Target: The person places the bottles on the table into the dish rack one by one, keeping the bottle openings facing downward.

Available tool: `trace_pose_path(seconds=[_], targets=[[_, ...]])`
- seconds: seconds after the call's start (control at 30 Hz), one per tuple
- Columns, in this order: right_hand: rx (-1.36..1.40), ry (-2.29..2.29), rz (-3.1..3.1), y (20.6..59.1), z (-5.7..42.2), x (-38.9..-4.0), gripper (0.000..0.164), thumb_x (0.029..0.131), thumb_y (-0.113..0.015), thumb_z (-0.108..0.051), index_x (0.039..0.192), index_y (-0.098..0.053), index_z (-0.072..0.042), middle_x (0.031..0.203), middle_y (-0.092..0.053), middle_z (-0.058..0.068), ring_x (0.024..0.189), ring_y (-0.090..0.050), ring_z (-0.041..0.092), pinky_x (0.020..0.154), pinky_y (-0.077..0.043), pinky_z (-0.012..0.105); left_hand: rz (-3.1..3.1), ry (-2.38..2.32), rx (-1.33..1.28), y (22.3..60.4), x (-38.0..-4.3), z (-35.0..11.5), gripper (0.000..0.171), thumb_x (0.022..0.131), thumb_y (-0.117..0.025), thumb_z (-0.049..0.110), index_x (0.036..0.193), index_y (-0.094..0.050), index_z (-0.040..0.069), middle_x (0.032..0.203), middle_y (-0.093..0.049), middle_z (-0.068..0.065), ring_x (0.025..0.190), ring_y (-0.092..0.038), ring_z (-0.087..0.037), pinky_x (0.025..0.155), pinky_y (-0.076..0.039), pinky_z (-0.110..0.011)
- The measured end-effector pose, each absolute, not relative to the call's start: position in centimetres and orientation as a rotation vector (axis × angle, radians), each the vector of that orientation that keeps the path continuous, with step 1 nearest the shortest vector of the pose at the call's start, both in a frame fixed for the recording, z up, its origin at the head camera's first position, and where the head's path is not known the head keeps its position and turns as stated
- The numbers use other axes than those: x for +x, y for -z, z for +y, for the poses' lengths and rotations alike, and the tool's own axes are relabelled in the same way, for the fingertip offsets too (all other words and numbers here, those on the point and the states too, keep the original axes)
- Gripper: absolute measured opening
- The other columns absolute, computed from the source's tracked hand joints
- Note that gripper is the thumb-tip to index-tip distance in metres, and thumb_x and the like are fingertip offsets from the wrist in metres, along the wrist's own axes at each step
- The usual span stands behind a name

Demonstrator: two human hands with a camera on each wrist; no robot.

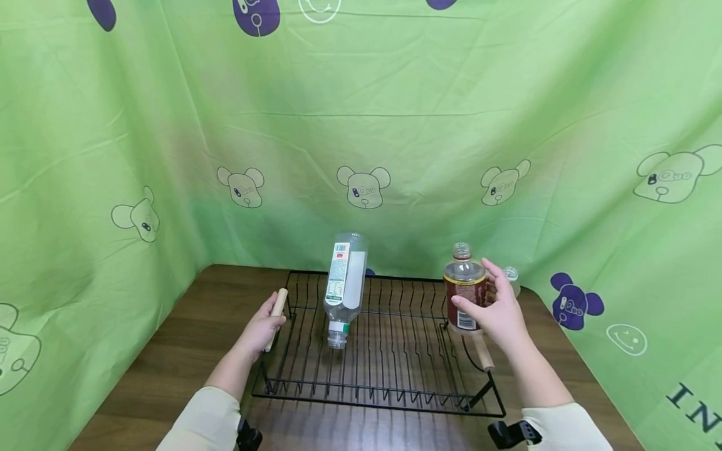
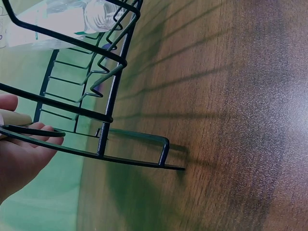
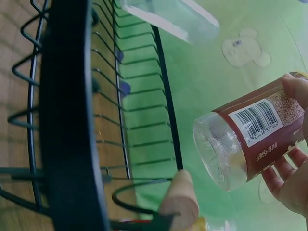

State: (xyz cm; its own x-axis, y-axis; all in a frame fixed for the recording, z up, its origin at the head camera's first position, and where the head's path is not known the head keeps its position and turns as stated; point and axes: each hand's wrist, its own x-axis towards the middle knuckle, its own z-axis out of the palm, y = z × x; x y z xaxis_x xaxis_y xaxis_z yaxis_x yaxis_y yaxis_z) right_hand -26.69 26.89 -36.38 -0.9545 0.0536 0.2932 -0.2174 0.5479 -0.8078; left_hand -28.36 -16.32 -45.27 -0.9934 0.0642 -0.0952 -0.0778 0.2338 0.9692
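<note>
My left hand [image 1: 264,326] grips the pale wooden handle [image 1: 277,316] at the left end of a black wire dish rack [image 1: 395,351]. In my right hand [image 1: 502,313] is an uncapped clear plastic bottle with a brown label [image 1: 455,294], held upright over the rack's right end. Thumb and fingers press its sides from opposite faces; in the right wrist view the barcode [image 3: 256,122] and clear base [image 3: 219,151] show. A second clear bottle [image 1: 354,282], white-labelled and uncapped, leans neck-down in the rack's wires, left of the middle.
Partly hidden behind my right hand stands another clear bottle [image 1: 512,275]. The rack's right wooden handle [image 1: 483,351] is just below the held bottle. All this is on a brown wooden table [image 1: 186,338], with a green printed cloth [image 1: 304,138] hanging behind and at both sides.
</note>
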Motion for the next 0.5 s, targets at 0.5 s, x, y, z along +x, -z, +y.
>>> trace_pose_path(seconds=[0.5], targets=[[0.223,-1.380,-2.597,36.8,23.1,-27.5,0.093,0.084,-0.077,-0.023,0.157,-0.019,-0.018,0.144,-0.037,0.025,0.130,-0.044,0.047,0.104,-0.039,0.065,2.361,-1.875,-0.024,45.2,-28.3,-16.3,0.072,0.096,-0.044,0.004,0.157,-0.006,0.002,0.161,-0.007,-0.028,0.146,-0.017,-0.048,0.117,-0.015,-0.063]])
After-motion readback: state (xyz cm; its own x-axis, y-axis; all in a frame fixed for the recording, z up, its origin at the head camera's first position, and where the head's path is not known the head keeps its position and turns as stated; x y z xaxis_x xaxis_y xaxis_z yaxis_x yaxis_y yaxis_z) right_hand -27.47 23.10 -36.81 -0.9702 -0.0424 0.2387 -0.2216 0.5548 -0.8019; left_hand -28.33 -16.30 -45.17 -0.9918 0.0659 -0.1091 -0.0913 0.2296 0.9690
